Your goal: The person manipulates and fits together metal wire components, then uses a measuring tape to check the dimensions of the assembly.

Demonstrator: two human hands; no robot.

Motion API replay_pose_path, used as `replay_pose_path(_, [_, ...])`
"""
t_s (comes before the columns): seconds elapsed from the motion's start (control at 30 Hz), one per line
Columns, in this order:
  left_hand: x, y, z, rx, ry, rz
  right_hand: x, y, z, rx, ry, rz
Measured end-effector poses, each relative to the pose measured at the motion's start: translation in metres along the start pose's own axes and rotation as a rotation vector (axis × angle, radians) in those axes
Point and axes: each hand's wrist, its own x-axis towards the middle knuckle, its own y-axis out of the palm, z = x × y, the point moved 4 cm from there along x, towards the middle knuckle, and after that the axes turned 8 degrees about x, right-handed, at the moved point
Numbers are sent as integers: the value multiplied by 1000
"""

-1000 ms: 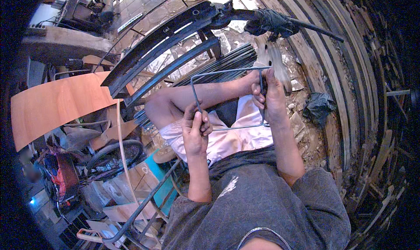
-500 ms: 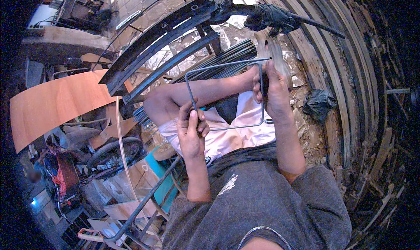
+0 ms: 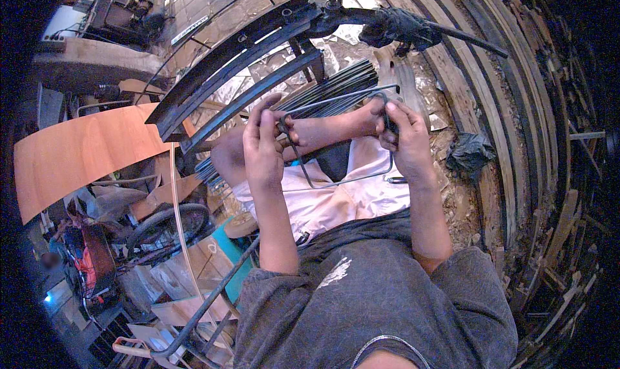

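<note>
A thin metal rod bent into a rectangular frame (image 3: 355, 179) is held up over my lap, tilted. My left hand (image 3: 263, 133) pinches its upper left corner between thumb and fingers. At the upper right corner, my right hand (image 3: 402, 130) grips the side bar, its thumb pointing up along the rod. One rod end crosses past the other near that right corner. Beyond the frame, a bundle of straight thin metal rods (image 3: 342, 88) lies on the ground by my bent leg.
Ahead stands a dark metal bench (image 3: 239, 52) with a long lever wrapped in black plastic (image 3: 403, 28). Long timber planks (image 3: 481, 78) run along the right, beside a black plastic bag (image 3: 470, 153). At left are a curved wooden panel (image 3: 90, 153) and a wheel (image 3: 169, 227).
My left hand has moved up the frame's left side, from the lower part to the upper corner. The frame has tilted, and my right hand has shifted slightly lower.
</note>
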Motion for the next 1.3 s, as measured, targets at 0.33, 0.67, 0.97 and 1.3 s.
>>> replay_pose_path(0.33, [8, 55, -19, 1041, 500, 219, -8, -7, 4, -148, -29, 24])
replay_pose_path(0.67, [3, 52, -2, 862, 417, 169, -13, -7, 1, -154, 50, 29])
replay_pose_path(0.97, [-4, 47, -2, 879, 349, 128, -10, -4, -2, -212, -42, 70])
replay_pose_path(1.3, [-2, 39, 18, 814, 417, 429, -11, -9, -12, -163, 112, 47])
